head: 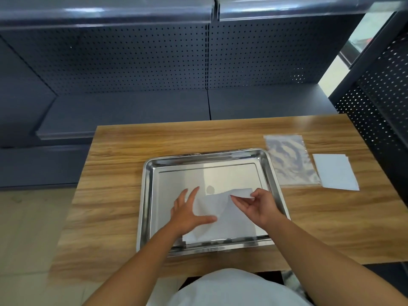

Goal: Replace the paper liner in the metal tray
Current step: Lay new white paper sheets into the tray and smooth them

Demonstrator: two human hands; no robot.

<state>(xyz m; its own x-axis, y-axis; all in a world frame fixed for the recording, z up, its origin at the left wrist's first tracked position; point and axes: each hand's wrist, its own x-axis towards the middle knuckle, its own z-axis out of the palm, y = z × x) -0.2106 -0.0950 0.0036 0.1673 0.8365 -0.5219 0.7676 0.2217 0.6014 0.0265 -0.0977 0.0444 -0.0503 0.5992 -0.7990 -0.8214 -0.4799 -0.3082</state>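
Person: seen from above, a white top at the bottom edge, both bare forearms reaching forward over the table.
Left hand (187,212): fingers spread and straight, palm down, lying flat on the paper liner and gripping nothing.
Right hand (259,206): thumb and fingertips pinch the raised far right corner of the liner; the other fingers are loosely curled.
Paper liner (227,221): a white sheet in the near half of the tray, its near edge by the tray's front rim, its far part lifted and bent.
Tray (152,195): shiny metal, rectangular, on the wooden table (110,184), its far half bare.
Clear plastic bag (289,160): flat on the table just right of the tray.
White sheets (335,172): a small stack beside the bag, further right.
Shelving (132,62): dark perforated panels behind the table.
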